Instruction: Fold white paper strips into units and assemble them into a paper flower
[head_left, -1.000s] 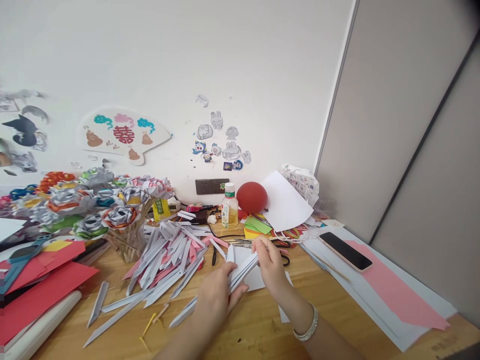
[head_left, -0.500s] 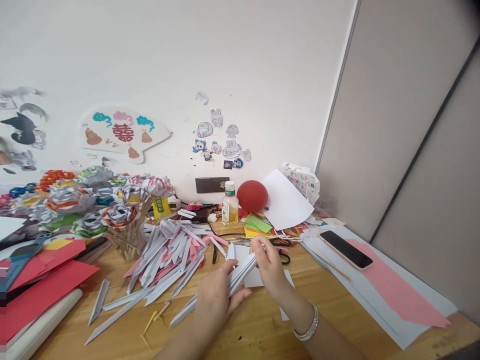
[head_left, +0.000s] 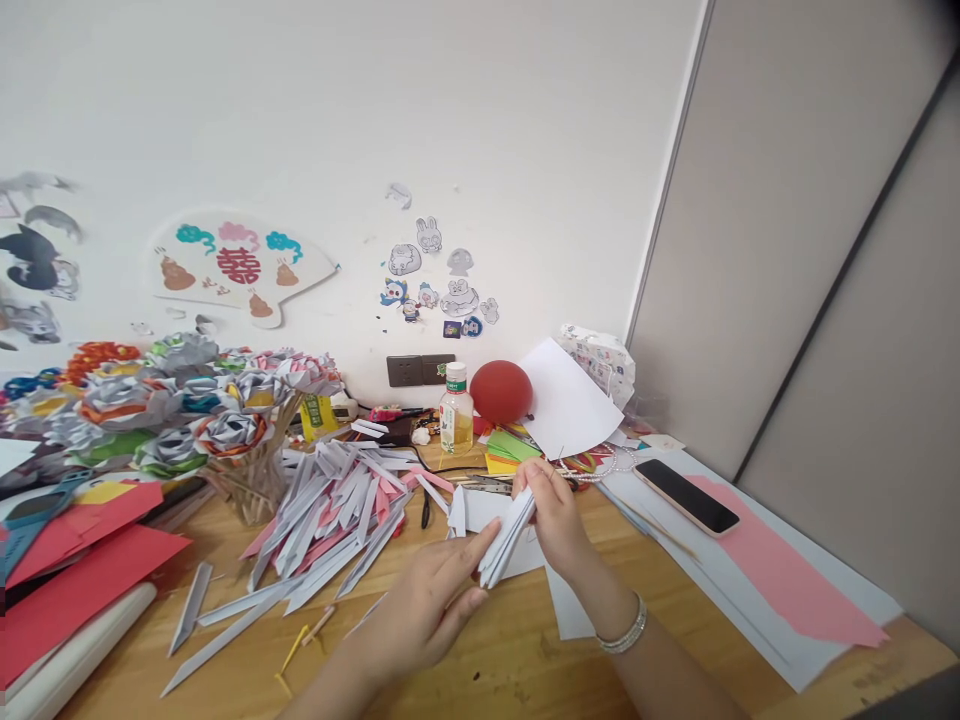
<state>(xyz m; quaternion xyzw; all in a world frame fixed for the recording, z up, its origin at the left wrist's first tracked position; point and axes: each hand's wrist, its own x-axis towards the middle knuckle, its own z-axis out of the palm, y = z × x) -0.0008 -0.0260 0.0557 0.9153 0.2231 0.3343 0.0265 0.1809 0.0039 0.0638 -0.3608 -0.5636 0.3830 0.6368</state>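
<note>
A bundle of folded white paper strips (head_left: 507, 542) is held at a slant above the table. My right hand (head_left: 553, 512) is closed around its upper part, fingertips at the top end. At the lower end, my left hand (head_left: 431, 595) has its index finger along the side and its thumb near the bottom edge, loosely gripping it. Under and behind the hands lie white paper pieces (head_left: 570, 605). To the left is a loose heap of folded white and pink strips (head_left: 349, 510).
Paper flowers (head_left: 135, 395) on sticks crowd the left, behind red paper (head_left: 90, 590). A drink bottle (head_left: 457, 415) and a red balloon (head_left: 501, 391) stand by the wall. Scissors, partly hidden, lie behind my hands. A phone (head_left: 687, 497) rests on white and pink sheets (head_left: 795, 580) at right.
The bundle has tipped more upright and moved slightly right in my right hand. My left hand has slid down to its lower end, its fingers less wrapped around it. The view has shifted slightly.
</note>
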